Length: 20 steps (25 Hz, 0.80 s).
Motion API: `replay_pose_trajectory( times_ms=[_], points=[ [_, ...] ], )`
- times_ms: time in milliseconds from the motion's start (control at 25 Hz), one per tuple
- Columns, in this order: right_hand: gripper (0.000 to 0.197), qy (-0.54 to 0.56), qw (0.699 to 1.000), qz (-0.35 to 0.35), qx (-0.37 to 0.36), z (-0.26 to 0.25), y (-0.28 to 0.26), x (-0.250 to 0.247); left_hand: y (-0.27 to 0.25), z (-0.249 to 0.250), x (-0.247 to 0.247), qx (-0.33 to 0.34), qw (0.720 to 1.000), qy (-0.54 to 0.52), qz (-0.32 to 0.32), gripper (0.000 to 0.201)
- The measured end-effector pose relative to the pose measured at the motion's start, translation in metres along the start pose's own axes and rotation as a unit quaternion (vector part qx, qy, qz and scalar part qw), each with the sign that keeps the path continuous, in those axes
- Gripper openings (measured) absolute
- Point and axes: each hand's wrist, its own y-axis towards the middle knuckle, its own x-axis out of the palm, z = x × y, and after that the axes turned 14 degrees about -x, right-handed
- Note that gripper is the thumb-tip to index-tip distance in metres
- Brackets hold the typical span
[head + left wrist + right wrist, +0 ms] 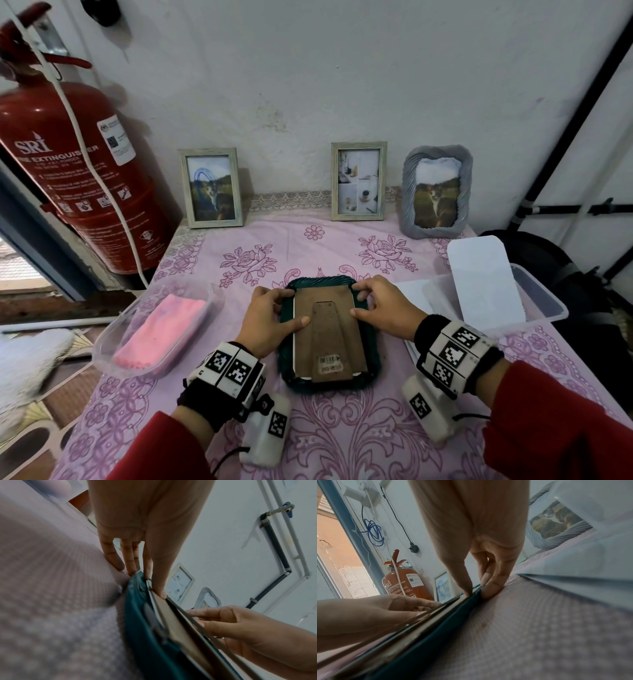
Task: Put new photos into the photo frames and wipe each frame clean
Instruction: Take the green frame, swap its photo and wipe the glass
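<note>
1. Head view: the surface (342, 428), under a pink flowered cloth, fills the lower middle of the frame, and a red fire extinguisher (78, 178) stands at the upper left.
2. A clear tub (544, 301) at the right edge holds white photo sheets (483, 274); a second clear tub (106, 346) at lower left holds a folded pink cloth (161, 329).
3. The teal frame (371, 371) lies face down at the centre of the frame, its brown backing board (329, 329) facing up with a barcode sticker near the bottom edge.
4. Three frames stand upright along the wall at the top: a pale wooden frame (212, 188) at the left with a cat photo, a second wooden frame (359, 181) in the middle, and a grey ribbed frame (436, 192) at the right.
5. The left hand (270, 318) clamps the teal frame's left edge, fingers curled over the upper left corner and thumb pressed on the backing board.
6. The right hand (380, 308) clamps the right edge the same way, fingertips at the upper right corner and thumb on the board.
</note>
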Motion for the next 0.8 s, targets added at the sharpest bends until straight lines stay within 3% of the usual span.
replay_pose_trajectory(
  times_ms=[560, 680, 800],
  points=[
    [0.048, -0.02, 1.0, -0.014, -0.003, -0.004, -0.001, 0.0, 0.001, -0.003, 0.0, -0.007, 1.0, 0.007, -0.015, 0.06],
    [0.044, -0.023, 0.999, -0.036, -0.013, -0.009, -0.005, -0.005, -0.004, -0.001, -0.008, -0.034, 0.998, -0.027, -0.038, 0.052],
    [0.027, -0.052, 0.998, 0.001, -0.047, -0.016, -0.017, -0.017, -0.02, -0.002, -0.021, -0.033, 0.999, -0.034, 0.005, 0.036]
  ],
)
